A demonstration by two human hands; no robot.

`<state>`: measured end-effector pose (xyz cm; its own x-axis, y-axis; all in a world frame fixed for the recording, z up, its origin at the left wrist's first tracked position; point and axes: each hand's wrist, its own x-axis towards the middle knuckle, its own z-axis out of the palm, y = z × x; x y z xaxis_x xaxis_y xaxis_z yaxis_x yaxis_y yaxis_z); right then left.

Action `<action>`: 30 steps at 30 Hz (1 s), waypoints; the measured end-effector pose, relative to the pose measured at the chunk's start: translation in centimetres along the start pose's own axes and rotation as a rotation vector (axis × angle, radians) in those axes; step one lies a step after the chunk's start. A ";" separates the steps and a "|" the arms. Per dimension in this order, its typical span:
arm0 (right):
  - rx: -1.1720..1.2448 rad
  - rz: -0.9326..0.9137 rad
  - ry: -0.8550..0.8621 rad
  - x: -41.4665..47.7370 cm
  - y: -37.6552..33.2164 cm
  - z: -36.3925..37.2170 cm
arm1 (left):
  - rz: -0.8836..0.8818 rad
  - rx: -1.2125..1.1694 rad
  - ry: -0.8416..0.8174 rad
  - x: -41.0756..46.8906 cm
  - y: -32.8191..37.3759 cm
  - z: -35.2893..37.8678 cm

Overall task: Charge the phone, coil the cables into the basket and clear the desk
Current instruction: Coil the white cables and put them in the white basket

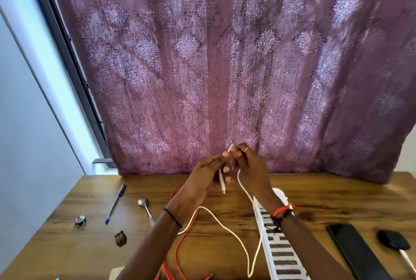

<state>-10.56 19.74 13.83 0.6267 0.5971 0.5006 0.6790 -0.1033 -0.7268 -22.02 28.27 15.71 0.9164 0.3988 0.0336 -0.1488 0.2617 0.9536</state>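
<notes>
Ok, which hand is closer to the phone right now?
Right. The right hand grips the white cable above the far end of the basket; the phone lies off to its right, closer to the person. The left hand, also on the cable, sits further left.

Wood-grain desk (315,192), woven cloth curtain (202,66).
Spoon (146,210) shiny metal; phone (355,252) glossy black; basket (283,257) white, probably plastic; white cable (248,266) smooth and matt.

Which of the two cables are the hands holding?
The white cable: the left hand and the right hand hold its end above the desk; the red cable lies loose on it.
</notes>
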 end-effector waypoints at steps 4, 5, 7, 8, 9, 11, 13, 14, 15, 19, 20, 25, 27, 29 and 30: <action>0.123 0.092 0.077 0.2 -0.8 0.0 | -0.039 -0.297 -0.137 -0.9 -0.5 1.1; 0.117 0.099 0.079 0.1 -0.9 0.1 | -0.064 -0.377 -0.150 -1.0 -0.5 1.3; 0.086 0.095 0.056 -0.2 -0.9 0.6 | -0.073 -0.511 -0.162 -1.1 -0.4 1.2; 0.083 0.094 0.039 -0.4 -0.8 0.7 | -0.052 -0.549 -0.153 -1.0 -0.2 1.0; 0.090 0.093 0.029 -0.7 -0.7 0.8 | -0.027 -0.569 -0.137 -0.9 0.0 0.6; 0.128 0.083 0.045 -1.1 -0.5 1.0 | 0.010 -0.599 -0.104 -0.5 0.6 -0.2; 0.158 0.096 0.059 -1.5 -0.5 0.9 | 0.034 -0.610 -0.071 -0.3 1.0 -1.0; 0.161 0.099 0.049 -1.7 -0.5 0.9 | 0.045 -0.604 -0.057 -0.2 1.2 -1.3; 0.141 0.100 0.027 -1.9 -0.4 0.8 | 0.057 -0.598 -0.046 -0.2 1.3 -1.7; 0.012 0.039 -0.045 -3.1 -1.3 0.3 | 0.108 -0.618 -0.025 0.1 2.3 -2.6; -0.011 0.022 -0.034 -3.4 -1.7 0.1 | 0.121 -0.651 -0.028 0.1 2.7 -2.8; -0.429 -0.178 -0.136 -5.0 -2.9 -0.4 | 0.216 -0.722 0.029 0.4 4.0 -2.9; -0.619 -0.343 -0.033 -5.0 -3.9 -0.9 | 0.241 -0.560 0.064 0.7 3.9 -2.4; -0.682 -0.388 -0.044 -4.8 -5.0 -1.5 | 0.296 -0.320 0.106 0.9 3.6 -1.9; -0.689 -0.406 -0.063 -4.6 -5.2 -1.8 | 0.333 -0.203 0.121 1.0 3.4 -1.6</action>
<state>-16.32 16.11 16.17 0.2709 0.7352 0.6214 0.9458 -0.3234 -0.0296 -22.26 30.98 18.54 0.7572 0.5887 0.2831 -0.5110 0.2639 0.8181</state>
